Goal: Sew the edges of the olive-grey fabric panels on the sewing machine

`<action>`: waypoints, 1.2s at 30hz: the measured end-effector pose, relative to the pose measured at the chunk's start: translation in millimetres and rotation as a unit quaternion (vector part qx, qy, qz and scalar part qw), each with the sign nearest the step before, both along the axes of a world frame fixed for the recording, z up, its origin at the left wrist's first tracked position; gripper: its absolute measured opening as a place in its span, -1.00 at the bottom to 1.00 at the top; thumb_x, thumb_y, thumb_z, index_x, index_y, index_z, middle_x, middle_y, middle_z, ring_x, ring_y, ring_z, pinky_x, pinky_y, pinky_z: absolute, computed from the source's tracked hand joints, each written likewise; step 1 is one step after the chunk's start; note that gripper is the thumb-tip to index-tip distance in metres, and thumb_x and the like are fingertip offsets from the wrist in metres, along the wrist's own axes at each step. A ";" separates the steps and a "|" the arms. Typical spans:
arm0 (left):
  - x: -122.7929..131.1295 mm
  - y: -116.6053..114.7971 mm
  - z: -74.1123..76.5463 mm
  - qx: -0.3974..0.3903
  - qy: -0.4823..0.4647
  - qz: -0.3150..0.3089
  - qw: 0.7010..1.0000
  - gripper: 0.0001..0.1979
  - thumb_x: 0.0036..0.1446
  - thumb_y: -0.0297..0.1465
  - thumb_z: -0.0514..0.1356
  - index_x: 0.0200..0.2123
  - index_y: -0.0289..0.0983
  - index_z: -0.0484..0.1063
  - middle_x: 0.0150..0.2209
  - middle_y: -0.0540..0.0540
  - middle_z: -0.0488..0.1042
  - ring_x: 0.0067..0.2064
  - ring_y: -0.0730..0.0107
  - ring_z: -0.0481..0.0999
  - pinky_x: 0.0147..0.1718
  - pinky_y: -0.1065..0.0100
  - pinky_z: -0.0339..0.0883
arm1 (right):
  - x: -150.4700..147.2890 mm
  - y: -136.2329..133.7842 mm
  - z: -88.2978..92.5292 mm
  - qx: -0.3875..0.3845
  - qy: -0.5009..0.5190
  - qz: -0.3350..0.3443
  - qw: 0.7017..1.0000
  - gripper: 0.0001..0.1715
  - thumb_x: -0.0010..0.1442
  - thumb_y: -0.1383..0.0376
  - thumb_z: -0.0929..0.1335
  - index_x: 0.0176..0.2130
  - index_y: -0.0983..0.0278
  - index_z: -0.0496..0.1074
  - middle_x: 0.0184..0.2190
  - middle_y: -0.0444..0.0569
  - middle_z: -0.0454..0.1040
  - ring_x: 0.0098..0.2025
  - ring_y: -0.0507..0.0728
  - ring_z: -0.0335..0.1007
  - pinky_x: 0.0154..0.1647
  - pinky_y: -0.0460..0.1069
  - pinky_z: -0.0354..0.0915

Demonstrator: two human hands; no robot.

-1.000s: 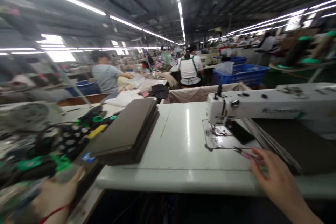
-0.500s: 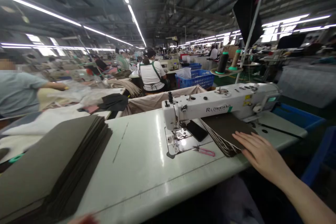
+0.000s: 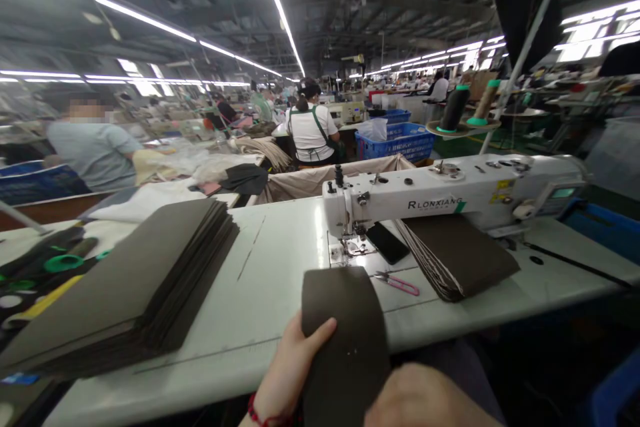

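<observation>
My left hand [image 3: 293, 360] grips a dark grey-brown fabric panel [image 3: 345, 320] along its left side, thumb on top. The panel is held up at the table's front edge, before the needle area. My right hand [image 3: 425, 397] is blurred at the panel's lower right edge; its fingers do not show clearly. Behind the panel stands a white sewing machine [image 3: 435, 203]. A stack of like panels [image 3: 460, 257] lies under the machine's arm, and a bigger stack [image 3: 150, 267] is on the left. Pink-handled thread snips [image 3: 400, 283] and a black phone [image 3: 387, 243] lie near the needle.
Thread cones [image 3: 454, 110] stand on a holder behind the machine. A cloth-lined bin [image 3: 310, 183] adjoins the table's far side. Green-rimmed spools [image 3: 63, 261] lie at the far left. Two co-workers sit beyond, one in a white shirt [image 3: 313, 127], near a blue crate [image 3: 395, 143].
My right hand has left the right stack and come to the middle. My left hand has risen into view with a panel in it. The view has swung a little left.
</observation>
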State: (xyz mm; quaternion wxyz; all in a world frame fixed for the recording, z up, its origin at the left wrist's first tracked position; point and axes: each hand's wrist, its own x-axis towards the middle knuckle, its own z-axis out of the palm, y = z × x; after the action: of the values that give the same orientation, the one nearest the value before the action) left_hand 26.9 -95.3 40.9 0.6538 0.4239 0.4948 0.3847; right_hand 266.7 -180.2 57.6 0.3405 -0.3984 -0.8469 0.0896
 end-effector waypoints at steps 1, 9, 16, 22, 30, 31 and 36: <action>-12.6 2.3 -5.9 0.042 0.057 0.016 0.997 -0.36 0.06 -0.19 0.31 0.17 -0.25 0.24 0.08 -0.26 0.42 0.10 -0.09 0.42 0.03 0.02 0.37 | 3.2 19.2 -8.8 -0.008 0.005 -0.025 1.000 -0.71 0.34 0.23 0.24 0.01 0.16 0.40 -0.05 0.05 0.46 -0.06 0.18 0.41 -0.10 0.13 0.40; -50.8 9.0 -38.2 0.400 0.478 -0.049 0.780 -0.33 0.28 -0.40 0.03 0.35 0.03 -0.21 0.38 -0.04 -0.14 0.36 0.05 -0.11 0.28 -0.08 -0.08 | 29.5 114.6 -77.7 0.066 -0.142 -0.237 0.959 -0.71 0.27 0.41 0.22 -0.06 0.26 0.42 -0.26 0.04 0.47 -0.19 0.19 0.40 -0.14 0.10 0.35; -38.7 25.4 -30.4 0.412 0.539 -0.250 0.691 -0.36 0.29 -0.14 0.04 0.34 0.06 -0.19 0.36 0.01 -0.08 0.35 0.04 -0.05 0.28 -0.14 -0.17 | 21.6 129.6 -78.1 0.062 -0.124 -0.265 0.954 -0.79 0.33 0.34 0.18 -0.18 0.29 0.37 -0.29 0.06 0.43 -0.22 0.22 0.38 -0.17 0.10 0.29; -22.9 53.4 -30.2 0.396 0.546 -0.236 0.699 -0.39 0.29 -0.12 0.04 0.33 0.10 -0.15 0.36 0.01 -0.07 0.36 -0.01 -0.09 0.24 -0.31 -0.34 | -10.3 138.6 -64.5 -0.015 -0.076 -0.207 0.975 -0.80 0.32 0.25 0.22 -0.10 0.26 0.33 -0.28 -0.03 0.47 -0.30 0.14 0.44 -0.29 0.01 0.32; -18.4 73.5 -29.9 0.397 0.530 -0.228 0.714 -0.36 0.24 -0.11 0.10 0.32 0.08 -0.07 0.34 -0.02 0.01 0.35 -0.04 -0.07 0.24 -0.27 -0.35 | -32.7 154.9 -57.9 -0.102 -0.144 -0.096 0.980 -0.36 0.17 0.46 0.24 0.20 0.07 0.25 0.20 -0.12 0.32 -0.06 0.13 0.47 -0.13 0.02 0.38; -18.4 74.4 -30.0 0.398 0.531 -0.229 0.712 -0.36 0.24 -0.12 0.11 0.32 0.07 -0.07 0.34 -0.02 0.01 0.35 -0.03 -0.07 0.25 -0.26 -0.36 | -32.9 155.5 -58.6 -0.112 -0.145 -0.095 0.979 -0.35 0.18 0.45 0.23 0.21 0.07 0.24 0.22 -0.13 0.29 -0.05 0.14 0.47 -0.09 0.04 0.37; -18.9 76.4 -28.8 0.395 0.542 -0.233 0.704 -0.36 0.25 -0.15 0.12 0.32 0.11 -0.08 0.35 0.03 -0.01 0.35 0.02 -0.07 0.25 -0.26 -0.37 | -32.3 155.0 -58.9 -0.148 -0.135 -0.089 0.976 -0.36 0.20 0.43 0.20 0.23 0.08 0.24 0.25 -0.19 0.24 0.00 0.13 0.44 -0.03 0.05 0.36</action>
State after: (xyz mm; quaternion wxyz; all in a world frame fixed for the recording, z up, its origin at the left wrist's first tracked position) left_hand 8.0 -18.9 12.1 0.1141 0.8808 0.4517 0.0844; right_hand 234.4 -25.2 -1.3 0.1669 -0.5266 -0.8235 0.1290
